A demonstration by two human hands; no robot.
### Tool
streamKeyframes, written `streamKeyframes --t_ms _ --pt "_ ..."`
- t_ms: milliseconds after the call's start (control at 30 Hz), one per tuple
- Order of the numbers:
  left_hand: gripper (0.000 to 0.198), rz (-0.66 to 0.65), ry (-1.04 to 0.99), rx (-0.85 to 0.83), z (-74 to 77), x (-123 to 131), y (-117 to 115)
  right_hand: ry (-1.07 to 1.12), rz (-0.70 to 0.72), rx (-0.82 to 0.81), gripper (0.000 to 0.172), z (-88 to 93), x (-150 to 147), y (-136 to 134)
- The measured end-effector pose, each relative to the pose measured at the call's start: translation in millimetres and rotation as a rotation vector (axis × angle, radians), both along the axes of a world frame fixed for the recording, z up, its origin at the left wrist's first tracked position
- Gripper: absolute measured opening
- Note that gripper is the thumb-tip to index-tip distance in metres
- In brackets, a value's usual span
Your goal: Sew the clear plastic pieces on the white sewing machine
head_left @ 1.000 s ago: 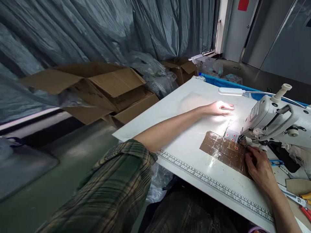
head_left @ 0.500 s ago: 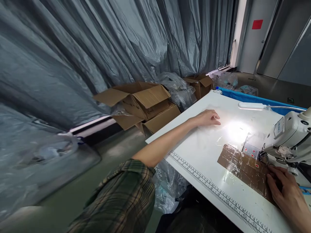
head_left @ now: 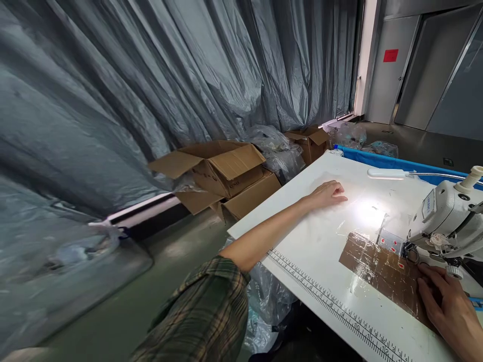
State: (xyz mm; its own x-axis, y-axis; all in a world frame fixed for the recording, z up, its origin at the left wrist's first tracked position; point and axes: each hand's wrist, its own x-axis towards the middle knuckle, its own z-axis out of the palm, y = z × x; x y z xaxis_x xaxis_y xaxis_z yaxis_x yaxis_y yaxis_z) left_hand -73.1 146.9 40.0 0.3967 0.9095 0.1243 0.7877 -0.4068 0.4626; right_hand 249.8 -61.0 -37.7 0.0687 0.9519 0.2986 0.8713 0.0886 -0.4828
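Note:
My left hand [head_left: 327, 194] lies on the white sewing table [head_left: 287, 216], fingers loosely curled and resting on a clear plastic sheet [head_left: 332, 226] that is hard to make out. My right hand [head_left: 445, 301] lies at the lower right, fingers bent and pressing on the near edge of a brown taped patch [head_left: 381, 269] covered with shiny clear film. The patch runs up to the needle area of a white sewing machine [head_left: 449, 221]. A small lamp [head_left: 388, 174] throws a bright spot on the table between my hands.
A printed ruler [head_left: 332, 306] runs along the table's near edge. Open cardboard boxes [head_left: 222, 171] and clear plastic bags [head_left: 275, 146] stand on the floor to the left. Grey plastic sheeting [head_left: 151, 85] hangs behind. A blue strip [head_left: 381, 162] borders the table's far edge.
My left hand has slid back from the lit spot toward the left and its fingers have curled. The view has swung left and steadied. My right hand stays on the brown patch.

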Motion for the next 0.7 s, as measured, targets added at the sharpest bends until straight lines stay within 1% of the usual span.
streamKeyframes --t_ms 100,200,300,367,400,433,500,600,667,700 --pt "0.015 0.012 0.03 -0.01 -4.9 4 3 0.007 -0.002 0.008 0.051 -2.4 1 1" --pt "0.017 0.026 0.029 0.015 -2.3 6 2 -0.001 -0.019 0.001 0.051 -3.3 1 1" --pt "0.019 0.002 0.009 0.059 5.3 9 -8 -0.01 -0.028 -0.008 0.051 -1.7 -2 -1" --pt "0.017 -0.057 0.002 0.092 7.8 13 -24 -0.018 -0.042 -0.01 0.051 0.2 -5 -2" --pt "0.017 -0.107 0.001 0.106 7.4 16 -35 -0.024 -0.045 -0.009 0.051 1.0 -6 -2" --pt "0.016 -0.193 0.005 0.129 5.6 19 -47 -0.028 -0.044 -0.007 0.05 1.7 -6 -3" --pt "0.019 -0.406 0.011 0.142 -1.1 27 -75 -0.03 -0.036 0.003 0.049 2.1 -6 -3" --pt "0.023 -0.685 0.007 0.137 -14.6 41 -118 -0.03 -0.019 0.016 0.047 1.3 -5 -3" --pt "0.023 -0.788 -0.008 0.158 -22.1 48 -139 -0.038 -0.01 0.027 0.045 1.1 -4 -2" --pt "0.023 -0.82 -0.021 0.163 -24.5 51 -145 -0.044 -0.006 0.028 0.044 1.6 -4 -2"
